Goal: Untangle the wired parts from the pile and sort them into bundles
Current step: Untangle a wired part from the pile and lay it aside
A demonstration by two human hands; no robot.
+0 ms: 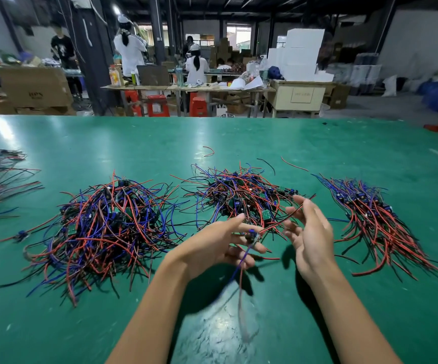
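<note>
Wired part (251, 233) pinched in left hand (216, 244); right hand (309, 232) raised beside, palm inward, fingers spread.

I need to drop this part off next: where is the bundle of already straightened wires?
In the head view the straightened bundle lies on the green table at the right, just right of the right hand and of the middle tangled pile.

A factory assembly hall: a long green work table (134, 132) heaped with red, blue and black wired parts (102, 227), workers (130, 52) at benches behind, red plastic stools (157, 105), stacked cardboard boxes (33, 86), white foam boxes (295, 55), dark steel pillars overhead.
</note>
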